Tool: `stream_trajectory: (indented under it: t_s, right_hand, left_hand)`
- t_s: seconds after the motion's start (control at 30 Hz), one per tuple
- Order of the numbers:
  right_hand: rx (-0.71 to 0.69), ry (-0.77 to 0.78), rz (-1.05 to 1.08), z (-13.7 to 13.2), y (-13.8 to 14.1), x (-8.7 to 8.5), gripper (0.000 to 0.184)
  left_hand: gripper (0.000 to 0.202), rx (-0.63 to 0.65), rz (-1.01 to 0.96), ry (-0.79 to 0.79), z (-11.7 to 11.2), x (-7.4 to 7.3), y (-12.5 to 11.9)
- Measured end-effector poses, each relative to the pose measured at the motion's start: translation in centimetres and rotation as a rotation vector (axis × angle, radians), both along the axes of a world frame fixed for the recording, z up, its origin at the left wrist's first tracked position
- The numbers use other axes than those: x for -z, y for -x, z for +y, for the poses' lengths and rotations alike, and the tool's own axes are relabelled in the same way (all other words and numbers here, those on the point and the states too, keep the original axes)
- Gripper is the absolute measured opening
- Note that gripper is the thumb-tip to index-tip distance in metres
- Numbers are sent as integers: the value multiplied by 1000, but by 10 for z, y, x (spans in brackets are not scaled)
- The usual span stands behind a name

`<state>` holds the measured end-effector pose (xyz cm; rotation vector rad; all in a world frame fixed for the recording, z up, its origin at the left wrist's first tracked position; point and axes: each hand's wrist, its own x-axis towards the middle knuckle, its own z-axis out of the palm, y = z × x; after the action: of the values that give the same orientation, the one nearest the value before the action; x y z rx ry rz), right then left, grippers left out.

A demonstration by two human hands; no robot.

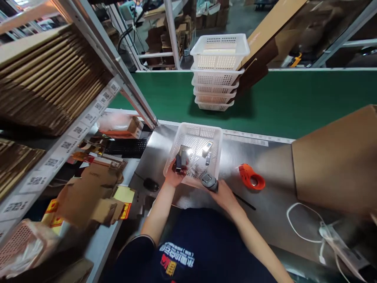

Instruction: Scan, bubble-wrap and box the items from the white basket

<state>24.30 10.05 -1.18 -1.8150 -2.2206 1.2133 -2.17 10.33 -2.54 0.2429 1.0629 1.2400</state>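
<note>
A white perforated basket (217, 138) sits on the metal worktable (273, 157) in front of me, with several small packaged items (206, 151) inside. My left hand (173, 176) is at the basket's near left corner, closed on small dark items (180, 162) held upright. My right hand (222, 194) grips a grey handheld scanner (209, 181) at the basket's near edge, its head pointing toward the basket.
An orange tape dispenser (251, 177) lies right of the basket. A stack of white baskets (218, 70) stands on the green conveyor (294, 102). A big cardboard box (338, 157) is at right, a white cable (312, 228) near it. Keyboard (126, 147), mouse (150, 184) and flat cartons lie left.
</note>
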Motion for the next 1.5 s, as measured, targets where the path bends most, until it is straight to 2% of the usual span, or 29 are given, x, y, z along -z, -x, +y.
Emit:
stream_trajectory:
  t_s: [0.1, 0.13, 0.3, 0.4, 0.5, 0.67, 0.8, 1.1, 1.27, 1.37, 1.5]
  right_hand:
    - [68, -48, 165, -14, -12, -7, 26]
    - [87, -62, 221, -18, -16, -12, 25]
    - [128, -109, 428, -32, -26, -44, 29]
    - [148, -123, 456, -36, -31, -52, 29]
    - [167, -132, 439, -39, -34, -50, 28]
    - [179, -127, 442, -42, -37, -46, 27]
    - [178, -149, 434, -42, -39, -46, 28]
    - [137, -106, 395, -43, -40, -46, 18]
    - [116, -108, 370, -43, -34, -52, 15]
    - [95, -105, 367, -43, -32, -54, 16]
    - [91, -110, 392, -41, -32, -52, 16]
  left_hand:
    - [47, -31, -332, 90, 7, 1, -17]
    - [48, -37, -375, 112, 8, 1, -23]
    - [55, 25, -329, 120, 11, -2, -43]
    - [55, 65, -299, 106, 11, -7, -53]
    - [59, 50, -157, 74, 10, -7, -62]
    - [55, -4, 375, -6, 4, -3, -70]
    - [54, -2, 539, -3, 1, -2, -73]
    - [54, -92, 575, -14, -3, -4, -84]
    - [74, -142, 412, 168, -3, 1, -84]
    - [77, -115, 319, 160, -4, 5, -84]
    - [64, -47, 319, 97, -8, 5, -84]
